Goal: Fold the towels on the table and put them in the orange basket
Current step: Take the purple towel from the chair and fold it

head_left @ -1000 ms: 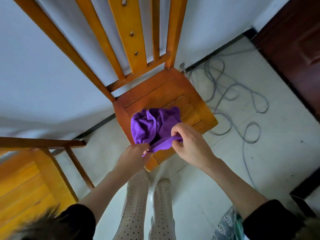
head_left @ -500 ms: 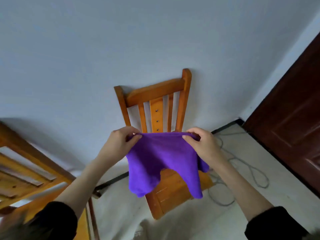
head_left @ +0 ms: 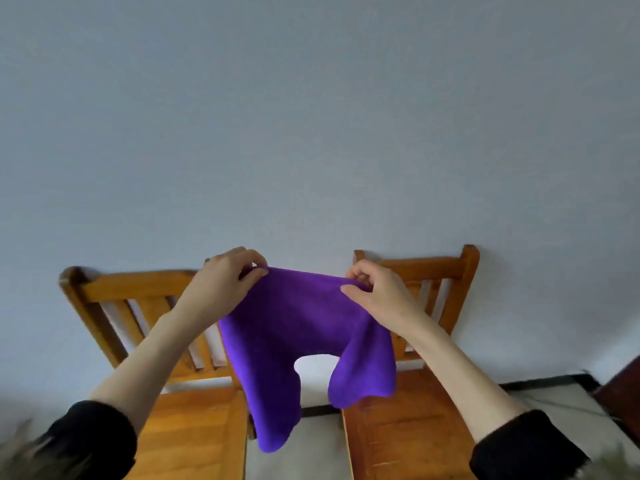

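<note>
A purple towel [head_left: 304,337] hangs in the air in front of me, held up by its top edge. My left hand [head_left: 225,282] pinches the towel's upper left corner. At the upper right corner, my right hand [head_left: 377,289] pinches the edge between thumb and fingers. The cloth droops between the hands and falls in two loose lobes, the left one lower. No table and no orange basket show in this view.
Two orange wooden chairs stand against the pale wall: one [head_left: 145,341] behind my left arm, one [head_left: 436,341] behind my right arm. A strip of light floor [head_left: 311,445] runs between them. A dark wooden door edge [head_left: 623,386] is at the far right.
The towel was lifted off the chair seat and spread between both hands. My view has tilted up and swung left, bringing a second chair into sight.
</note>
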